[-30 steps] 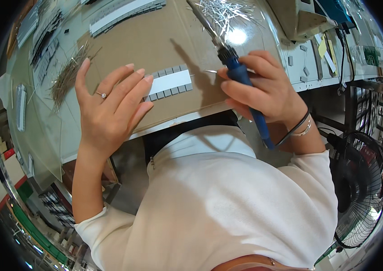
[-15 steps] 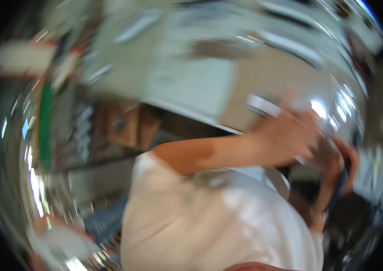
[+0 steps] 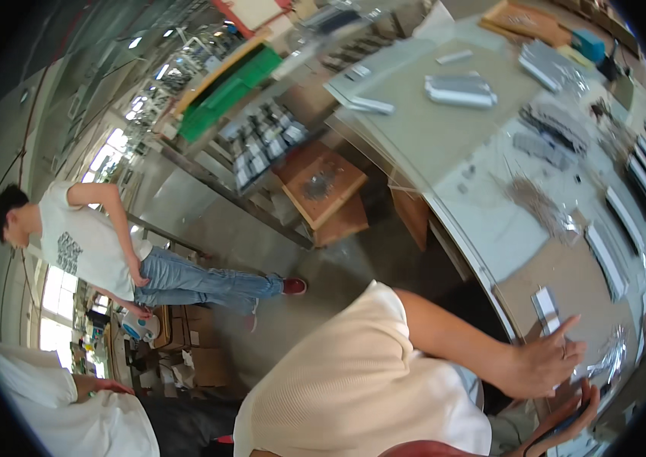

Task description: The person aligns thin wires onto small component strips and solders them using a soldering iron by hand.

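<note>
My left hand [image 3: 548, 364] reaches over a brown cardboard sheet [image 3: 586, 274] on the bench, its index finger stretched out and a ring on one finger. It holds nothing that I can see. Just beyond its fingertips lies a small silver metal piece [image 3: 545, 310]. Below it, near the lower right rim, my right hand [image 3: 578, 426] has bent fingers around a thin dark strip-like thing [image 3: 555, 433], whose kind I cannot make out. Crumpled clear plastic [image 3: 611, 354] lies beside both hands.
The glass-topped bench [image 3: 445, 164] carries silver bars [image 3: 460, 90], thin wires [image 3: 532, 202] and a wooden tray [image 3: 525, 21]. A wooden box [image 3: 323, 186] of small parts and a green bin [image 3: 231, 87] stand left of it. One person [image 3: 94, 236] stands at left, another [image 3: 79, 411] nearer.
My view has swung, so bench and hands now appear lower and further right. Two people show more fully at left. The blur has lessened. Both hands remain close together.
</note>
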Demonstrator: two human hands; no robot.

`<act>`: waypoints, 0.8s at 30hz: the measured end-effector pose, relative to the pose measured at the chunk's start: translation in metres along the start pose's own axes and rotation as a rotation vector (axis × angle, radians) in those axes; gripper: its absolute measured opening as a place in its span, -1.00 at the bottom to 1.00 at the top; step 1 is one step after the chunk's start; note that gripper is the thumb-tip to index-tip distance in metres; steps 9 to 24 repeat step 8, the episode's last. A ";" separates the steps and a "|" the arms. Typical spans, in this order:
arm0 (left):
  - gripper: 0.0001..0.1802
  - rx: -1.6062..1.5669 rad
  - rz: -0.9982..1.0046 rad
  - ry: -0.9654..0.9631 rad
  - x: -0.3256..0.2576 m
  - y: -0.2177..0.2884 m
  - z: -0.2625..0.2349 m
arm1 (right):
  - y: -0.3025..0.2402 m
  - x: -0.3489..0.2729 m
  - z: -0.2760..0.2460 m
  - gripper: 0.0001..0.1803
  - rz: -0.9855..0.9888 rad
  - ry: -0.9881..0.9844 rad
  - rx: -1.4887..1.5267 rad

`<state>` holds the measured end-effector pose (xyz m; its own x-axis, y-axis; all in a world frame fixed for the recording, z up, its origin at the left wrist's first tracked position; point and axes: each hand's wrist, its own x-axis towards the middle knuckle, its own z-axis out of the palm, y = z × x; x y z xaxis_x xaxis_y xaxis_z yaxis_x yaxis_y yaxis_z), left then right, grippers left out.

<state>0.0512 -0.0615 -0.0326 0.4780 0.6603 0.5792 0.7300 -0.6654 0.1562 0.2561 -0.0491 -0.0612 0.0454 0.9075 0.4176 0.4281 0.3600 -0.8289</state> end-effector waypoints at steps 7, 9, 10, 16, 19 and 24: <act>-0.53 -0.063 -0.015 0.071 0.000 0.001 0.015 | -0.065 -0.013 0.032 -0.47 -0.249 0.127 -0.062; -0.53 -0.057 -0.050 0.092 0.003 0.002 0.015 | -0.065 -0.009 0.028 -0.47 -0.268 0.090 -0.062; -0.53 -0.057 -0.050 0.092 0.003 0.002 0.015 | -0.065 -0.009 0.028 -0.47 -0.268 0.090 -0.062; -0.53 -0.057 -0.050 0.092 0.003 0.002 0.015 | -0.065 -0.009 0.028 -0.47 -0.268 0.090 -0.062; -0.53 -0.057 -0.050 0.092 0.003 0.002 0.015 | -0.065 -0.009 0.028 -0.47 -0.268 0.090 -0.062; -0.53 -0.057 -0.050 0.092 0.003 0.002 0.015 | -0.065 -0.009 0.028 -0.47 -0.268 0.090 -0.062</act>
